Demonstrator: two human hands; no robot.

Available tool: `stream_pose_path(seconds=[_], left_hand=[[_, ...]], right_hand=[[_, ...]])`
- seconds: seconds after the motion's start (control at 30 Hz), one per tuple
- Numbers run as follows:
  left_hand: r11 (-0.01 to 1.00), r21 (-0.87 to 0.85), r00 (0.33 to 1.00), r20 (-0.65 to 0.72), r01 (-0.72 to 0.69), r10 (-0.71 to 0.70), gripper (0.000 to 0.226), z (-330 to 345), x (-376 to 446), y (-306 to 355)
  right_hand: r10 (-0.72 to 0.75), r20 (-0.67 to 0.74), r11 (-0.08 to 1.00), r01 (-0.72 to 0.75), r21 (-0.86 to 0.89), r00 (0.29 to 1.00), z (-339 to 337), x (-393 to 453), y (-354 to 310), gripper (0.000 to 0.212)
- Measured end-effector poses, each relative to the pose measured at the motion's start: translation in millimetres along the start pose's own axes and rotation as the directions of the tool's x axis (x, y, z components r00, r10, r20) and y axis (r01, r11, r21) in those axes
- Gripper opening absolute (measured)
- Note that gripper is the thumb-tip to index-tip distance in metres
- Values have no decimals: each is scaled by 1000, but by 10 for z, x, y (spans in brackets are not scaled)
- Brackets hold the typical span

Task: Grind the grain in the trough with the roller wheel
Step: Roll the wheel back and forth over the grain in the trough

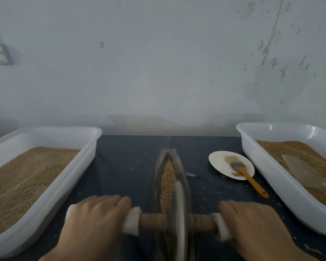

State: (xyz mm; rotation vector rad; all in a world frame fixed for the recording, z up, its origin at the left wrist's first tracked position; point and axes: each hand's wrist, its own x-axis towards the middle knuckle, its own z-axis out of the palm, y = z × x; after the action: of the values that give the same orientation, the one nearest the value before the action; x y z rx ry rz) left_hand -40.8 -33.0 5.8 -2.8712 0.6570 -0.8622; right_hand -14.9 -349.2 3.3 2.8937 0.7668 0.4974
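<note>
Head view: both hands, left [94, 221] and right [252, 225], clench the grey roller wheel's [179, 213] wooden axle [152, 221] over the grain-filled narrow metal trough [155, 185].

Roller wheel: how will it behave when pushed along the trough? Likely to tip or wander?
The roller wheel is a thin disc on edge, so it would probably tip if released. The left hand and right hand steady it by the axle handles. The narrow trough likely guides it straight. It looks like metal or stone, probably heavy.

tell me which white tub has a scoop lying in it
The right tub, beside the plate: a pale scoop lies on its grain. The left tub holds grain only.
</note>
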Motion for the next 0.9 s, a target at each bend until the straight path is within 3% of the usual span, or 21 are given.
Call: stream_pose_path(seconds=[0.1, 0.17, 0.27, 0.33, 0.47, 0.53, 0.63, 0.7, 0.8, 0.9], left_hand=[[999, 26, 992, 124, 31, -33, 52, 96, 91, -57], [992, 106, 978, 186, 71, -90, 45, 267, 319, -111], [957, 157, 950, 159, 244, -269, 24, 566, 744, -272], [948, 155, 941, 154, 279, -302, 23, 694, 913, -359], [956, 126, 942, 179, 264, -284, 21, 592, 795, -290], [962, 114, 939, 216, 250, -269, 23, 429, 518, -180], [990, 49, 975, 174, 131, -138, 34, 96, 58, -6], [999, -16, 993, 115, 41, -39, 45, -31, -117, 17], [998, 1, 976, 210, 63, -62, 45, 54, -39, -39], [975, 100, 951, 220, 201, -218, 30, 402, 396, -168]], right_hand=[[31, 104, 999, -33, 18, 994, 48, 113, 17, 50], [71, 68, 996, -67, -52, 995, 179, 339, 66, 39], [158, 10, 983, -157, -92, 987, 345, 797, 179, 27], [181, -49, 975, -186, -119, 982, 365, 1048, 235, 26], [184, -53, 976, -189, -109, 981, 296, 920, 167, 30], [120, -35, 985, -123, -122, 992, 221, 571, 77, 37], [-2, -167, 999, -5, -40, 986, 2, 63, -55, 56], [-53, -215, 998, 42, -55, 975, -77, -81, -74, 58], [-19, -58, 1000, 17, -24, 998, -3, 34, -58, 55], [99, 30, 987, -94, -132, 995, 182, 463, 32, 36]])
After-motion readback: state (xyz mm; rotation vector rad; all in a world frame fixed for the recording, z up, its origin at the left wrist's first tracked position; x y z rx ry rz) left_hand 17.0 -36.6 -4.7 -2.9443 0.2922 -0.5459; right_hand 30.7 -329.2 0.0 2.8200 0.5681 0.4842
